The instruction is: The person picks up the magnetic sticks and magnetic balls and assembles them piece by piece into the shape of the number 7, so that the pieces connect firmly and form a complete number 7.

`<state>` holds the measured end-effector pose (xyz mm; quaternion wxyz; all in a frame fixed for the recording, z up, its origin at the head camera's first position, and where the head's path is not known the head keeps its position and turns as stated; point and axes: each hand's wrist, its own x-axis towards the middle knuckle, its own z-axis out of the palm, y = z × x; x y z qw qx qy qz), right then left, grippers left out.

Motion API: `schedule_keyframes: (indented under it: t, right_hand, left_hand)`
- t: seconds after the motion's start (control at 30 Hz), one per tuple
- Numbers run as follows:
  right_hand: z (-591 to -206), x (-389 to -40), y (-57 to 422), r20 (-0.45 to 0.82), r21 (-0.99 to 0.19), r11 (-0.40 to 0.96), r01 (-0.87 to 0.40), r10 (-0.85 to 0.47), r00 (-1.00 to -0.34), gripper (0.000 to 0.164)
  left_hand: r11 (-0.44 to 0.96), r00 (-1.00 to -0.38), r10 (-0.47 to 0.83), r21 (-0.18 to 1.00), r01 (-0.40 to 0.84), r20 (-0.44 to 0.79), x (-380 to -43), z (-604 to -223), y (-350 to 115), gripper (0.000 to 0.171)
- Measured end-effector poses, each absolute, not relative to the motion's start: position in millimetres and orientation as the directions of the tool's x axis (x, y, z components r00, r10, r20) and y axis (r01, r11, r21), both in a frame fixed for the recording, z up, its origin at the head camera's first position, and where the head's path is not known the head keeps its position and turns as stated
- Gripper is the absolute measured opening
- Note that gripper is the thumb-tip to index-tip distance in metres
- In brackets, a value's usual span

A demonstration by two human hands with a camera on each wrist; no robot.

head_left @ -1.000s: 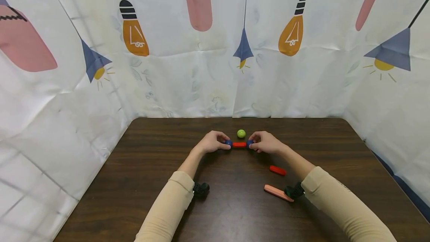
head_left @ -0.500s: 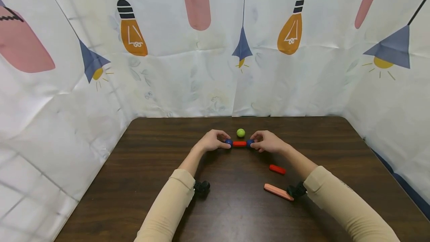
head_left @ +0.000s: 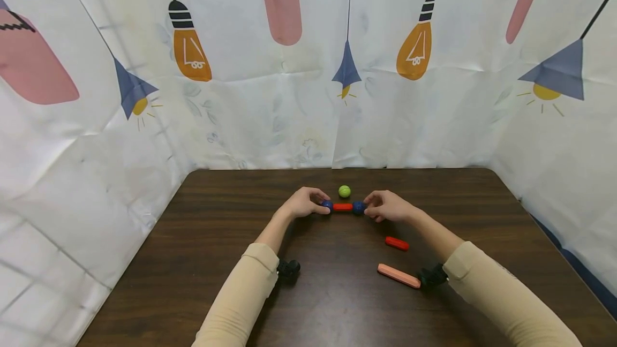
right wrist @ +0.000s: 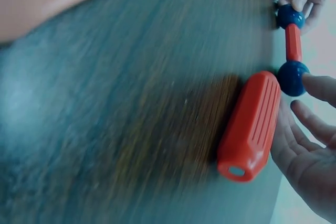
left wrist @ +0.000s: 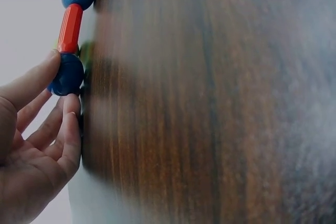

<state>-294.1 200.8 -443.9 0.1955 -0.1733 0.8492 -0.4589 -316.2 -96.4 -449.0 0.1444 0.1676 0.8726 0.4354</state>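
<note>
My left hand [head_left: 302,202] pinches a blue ball [left wrist: 68,74] between thumb and fingers. A short red rod [head_left: 343,207] joins that ball to a second blue ball [head_left: 359,208], forming a dumbbell shape low over the wooden table. At the second ball, my right hand [head_left: 389,206] has its fingers spread loosely. In the right wrist view its thumb reaches the side of that ball [right wrist: 293,78], while the index finger stands apart from it. Just behind the joined pieces sits a yellow-green ball [head_left: 344,191].
Nearer on the right, a loose red rod [head_left: 397,243] lies on the brown wooden table [head_left: 231,218]. A longer peach rod [head_left: 398,276] lies in front of it, close by the right wrist camera [head_left: 432,276]. A patterned white curtain [head_left: 308,117] hangs behind the table.
My right hand has shifted slightly right and loosened from the right blue ball, leaving more of it visible. My left hand keeps its pinch in about the same place.
</note>
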Motion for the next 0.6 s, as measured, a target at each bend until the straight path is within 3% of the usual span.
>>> schedule_keyframes:
  t: [0.6]
  right_hand:
    - [-440, -281, 223, -0.201, -0.841, 0.525, -0.128, -0.523, -0.828, 0.038]
  left_hand:
    - [0.541, -0.901, 0.42, 0.827, 0.153, -0.108, -317, -452, -98, 0.029]
